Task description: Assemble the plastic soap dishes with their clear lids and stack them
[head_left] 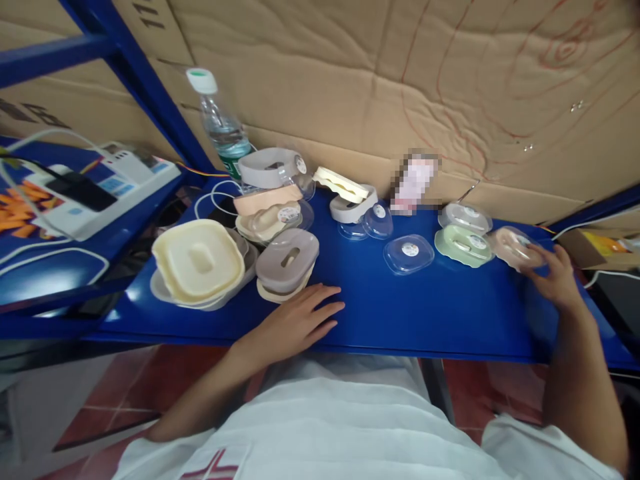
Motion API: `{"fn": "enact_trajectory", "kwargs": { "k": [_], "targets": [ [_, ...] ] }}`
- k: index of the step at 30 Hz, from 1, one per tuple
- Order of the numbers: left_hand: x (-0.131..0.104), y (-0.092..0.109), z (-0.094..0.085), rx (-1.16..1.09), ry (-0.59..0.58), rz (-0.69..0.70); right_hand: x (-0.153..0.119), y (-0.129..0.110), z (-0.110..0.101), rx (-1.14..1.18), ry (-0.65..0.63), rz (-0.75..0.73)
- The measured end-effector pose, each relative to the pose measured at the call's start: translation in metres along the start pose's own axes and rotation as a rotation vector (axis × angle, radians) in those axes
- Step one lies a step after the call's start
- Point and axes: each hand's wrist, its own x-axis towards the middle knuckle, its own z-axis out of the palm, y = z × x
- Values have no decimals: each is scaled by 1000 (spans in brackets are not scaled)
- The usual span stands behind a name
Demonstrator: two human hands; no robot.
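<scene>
My right hand (553,277) is at the right end of the blue table, its thumb and fingers closed around the near right edge of a beige plastic box (511,245) with a clear lid. Beside that box sits a green plastic box (463,247), also under a clear lid with a round sticker. My left hand (303,319) rests near the table's front edge, palm down with fingers apart and nothing in it. Just behind it, a grey oval tray (277,260) with a slot is stacked on a cream piece (270,293).
Cream tray (197,260) and grey ring (270,167) lie left in stacks. A loose clear lid (407,257) is mid-table; more rings (353,210) lie behind. Water bottle (223,127), power strip (125,180) and cables stand left. Cardboard (325,73) walls the back.
</scene>
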Motion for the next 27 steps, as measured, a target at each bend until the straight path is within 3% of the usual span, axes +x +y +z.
{"fn": "enact_trajectory", "kwargs": {
  "k": [3,7,9,14,17,21,24,27],
  "targets": [
    [0,0,-1,0,-1,2,30,-2,1,-72,244,-43],
    [1,0,-1,-18,-5,7,65,-46,21,-111,285,-158],
    [1,0,-1,-22,-5,14,76,-87,42,-78,209,-191],
    [1,1,-3,-24,-6,8,80,-202,103,-51,-329,-338],
    [0,2,-3,-24,-8,-1,81,-250,120,-33,-454,-422],
    [-1,2,-3,-28,-14,-10,107,-288,126,-48,-401,-481],
    [-1,3,-4,-11,-10,5,148,-304,138,-118,-281,-465],
    [0,3,-6,13,-28,28,193,-310,163,-143,-203,-403]
  ]
}}
